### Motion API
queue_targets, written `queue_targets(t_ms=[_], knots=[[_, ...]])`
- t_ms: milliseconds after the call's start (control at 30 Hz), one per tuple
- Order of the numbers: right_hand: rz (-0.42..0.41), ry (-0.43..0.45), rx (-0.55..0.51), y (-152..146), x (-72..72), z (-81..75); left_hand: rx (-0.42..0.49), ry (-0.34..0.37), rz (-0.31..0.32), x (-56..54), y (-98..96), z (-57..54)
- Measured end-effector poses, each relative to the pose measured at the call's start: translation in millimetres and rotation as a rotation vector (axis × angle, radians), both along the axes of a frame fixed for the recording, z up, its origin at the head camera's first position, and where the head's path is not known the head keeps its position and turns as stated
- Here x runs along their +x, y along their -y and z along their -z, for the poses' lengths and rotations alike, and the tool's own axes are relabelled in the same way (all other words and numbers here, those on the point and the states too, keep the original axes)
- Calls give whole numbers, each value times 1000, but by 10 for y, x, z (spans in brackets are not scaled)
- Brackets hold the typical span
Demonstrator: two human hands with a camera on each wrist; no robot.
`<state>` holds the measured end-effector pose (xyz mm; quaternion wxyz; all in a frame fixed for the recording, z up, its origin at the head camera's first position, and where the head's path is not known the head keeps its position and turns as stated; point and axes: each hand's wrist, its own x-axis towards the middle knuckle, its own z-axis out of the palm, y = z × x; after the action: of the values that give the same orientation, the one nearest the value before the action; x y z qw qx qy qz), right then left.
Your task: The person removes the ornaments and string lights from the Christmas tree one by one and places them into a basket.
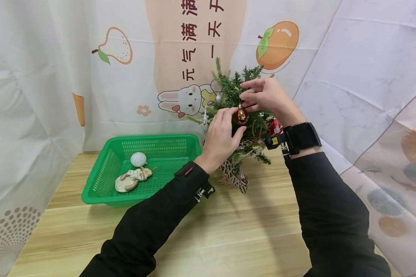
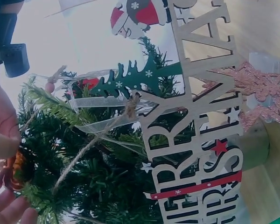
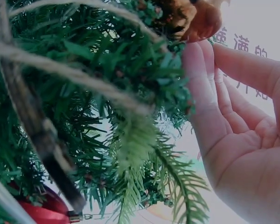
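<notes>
A shiny copper-coloured Christmas bauble (image 1: 241, 115) hangs upright in front of a small artificial Christmas tree (image 1: 225, 82). My left hand (image 1: 222, 138) holds the bauble from the left, index finger at its upper side and thumb under it. Above and to the right, my right hand (image 1: 265, 96) pinches at the cap and thin string. The left wrist view shows the bauble (image 2: 22, 170) between fingers of both hands, partly covered. In the right wrist view, my right hand (image 3: 249, 126) reaches it beside the branches; where the string's loop ends is unclear.
A green plastic basket (image 1: 100, 169) stands left of the tree, holding a snowman ornament (image 1: 133, 179) and a white speckled ball (image 1: 138, 159). A wooden Merry Christmas sign (image 2: 196, 116) hangs on the tree by twine. A red bauble (image 3: 42, 207) hangs at the right. Printed cloth encloses the table.
</notes>
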<state>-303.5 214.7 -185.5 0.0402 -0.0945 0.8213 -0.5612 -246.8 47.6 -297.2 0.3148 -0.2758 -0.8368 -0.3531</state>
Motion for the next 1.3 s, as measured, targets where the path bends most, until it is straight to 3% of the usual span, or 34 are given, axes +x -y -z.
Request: queue_targets(t_ms=[267,533,933,1300], knots=[[-6,-7,-22,-21,4,20,13,24,2,-42,-9,-50],[-30,-36,-90,-45,-6,-21,5,-24,-30,-45,-26,-145],[42,-76,-100,-21,1,-53,-16,19,-50,-17,-42,-286],[52,-174,-105,16,-13,-6,2,19,-57,-23,-22,-278]])
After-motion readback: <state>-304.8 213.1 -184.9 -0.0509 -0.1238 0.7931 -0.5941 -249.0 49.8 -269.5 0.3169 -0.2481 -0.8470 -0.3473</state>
